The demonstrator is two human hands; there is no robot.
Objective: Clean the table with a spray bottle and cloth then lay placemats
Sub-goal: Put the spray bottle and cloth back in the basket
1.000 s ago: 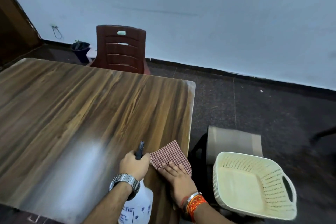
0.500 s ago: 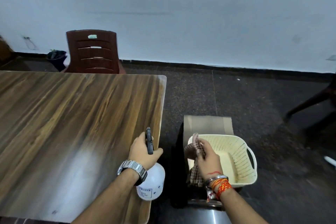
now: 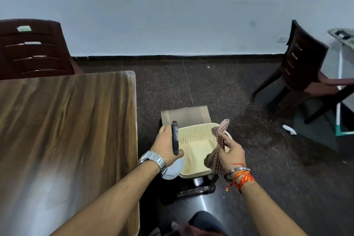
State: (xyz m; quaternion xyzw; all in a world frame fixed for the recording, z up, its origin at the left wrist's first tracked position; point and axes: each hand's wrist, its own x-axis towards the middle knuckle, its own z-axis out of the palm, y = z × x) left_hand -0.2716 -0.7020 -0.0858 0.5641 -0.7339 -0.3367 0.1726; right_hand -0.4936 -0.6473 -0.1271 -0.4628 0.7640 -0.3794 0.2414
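My left hand (image 3: 166, 144) grips the black trigger head of a white spray bottle (image 3: 174, 167), held off the table's right edge beside a cream plastic basket (image 3: 193, 132). My right hand (image 3: 230, 152) pinches a red-and-white checked cloth (image 3: 218, 140) over the basket's right rim. The cloth hangs partly inside the basket. A tan woven placemat (image 3: 186, 116) lies under the basket's far side on a dark stool. The wooden table (image 3: 63, 130) fills the left of the view.
A dark red chair (image 3: 34, 50) stands behind the table's far edge. Another dark chair (image 3: 298, 74) stands at the right on the dark floor. The basket sits on a low dark stool (image 3: 197, 189) beside the table. A white wall runs across the back.
Both hands have left the table and moved right to the basket. The cloth came off the tabletop and is now over the basket; the bottle followed past the table's edge.
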